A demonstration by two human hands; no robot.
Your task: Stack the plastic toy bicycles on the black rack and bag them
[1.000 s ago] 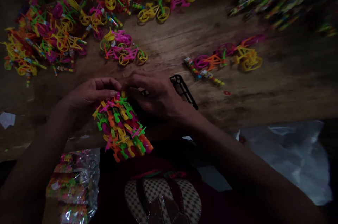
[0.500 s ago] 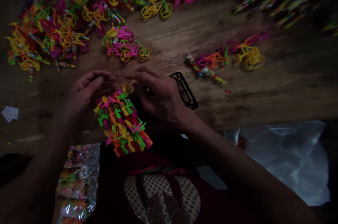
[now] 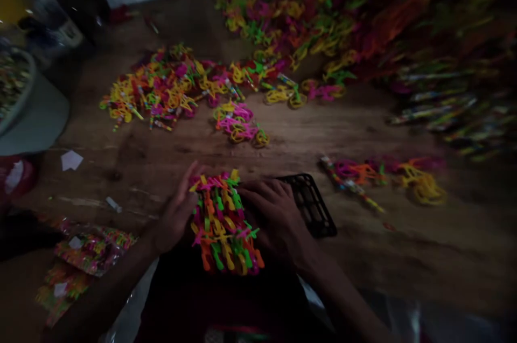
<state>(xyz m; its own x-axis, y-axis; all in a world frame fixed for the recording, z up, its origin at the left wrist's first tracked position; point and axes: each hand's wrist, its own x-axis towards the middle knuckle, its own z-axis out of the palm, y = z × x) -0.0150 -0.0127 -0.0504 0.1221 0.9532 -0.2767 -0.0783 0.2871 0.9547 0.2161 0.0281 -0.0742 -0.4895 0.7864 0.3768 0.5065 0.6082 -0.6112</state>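
Note:
A tight stack of small toy bicycles (image 3: 226, 224) in pink, green, orange and yellow plastic sits between my hands, near my body. My left hand (image 3: 177, 216) lies along the stack's left side, its fingers stretched out. My right hand (image 3: 277, 203) is at the stack's upper right, fingers extended, their tips at its edge. Both hands seem to touch its sides, but dimness and blur hide the exact contact. A black plastic rack (image 3: 313, 205) lies just right of my right hand, partly behind it.
Toy bicycles and candy tubes lie in a heap (image 3: 161, 90), with a small cluster (image 3: 240, 122) nearer. A larger pile (image 3: 291, 14) is behind. Several candy tubes (image 3: 440, 100) lie at right. A grey bucket (image 3: 36, 122) stands left; filled plastic bags (image 3: 92, 249) lie lower left.
The view has shifted, showing more of the table's far and left sides. My hands, raised above the stack's far end before, have come down to its two sides.

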